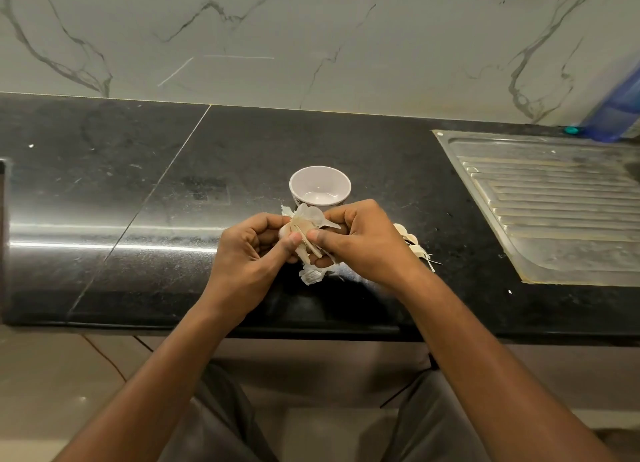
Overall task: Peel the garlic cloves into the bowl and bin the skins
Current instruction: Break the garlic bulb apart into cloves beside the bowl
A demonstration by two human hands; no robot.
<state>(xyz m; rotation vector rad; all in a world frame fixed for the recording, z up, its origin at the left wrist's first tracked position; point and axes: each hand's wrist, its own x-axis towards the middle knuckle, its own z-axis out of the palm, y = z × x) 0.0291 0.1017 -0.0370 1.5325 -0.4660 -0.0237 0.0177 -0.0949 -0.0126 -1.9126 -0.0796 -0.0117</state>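
Both hands hold the garlic (301,229) over the worktop (173,202), just in front of the bowl (332,181).
The left hand (249,250) and right hand (363,240) curl round it, thumbs pinching the papery skin. It looks light and dry; the skin is thin and should tear easily, so a loose tip is the best place to pull. The bowl looks empty. Loose skins (311,276) lie under the hands and at right, near the drainer (554,202). Open room is at left; no bin is in view.

left hand (252,250) + right hand (360,243): pinching garlic (304,231) | bowl (320,186): just behind | skins (417,248): on counter (138,184)
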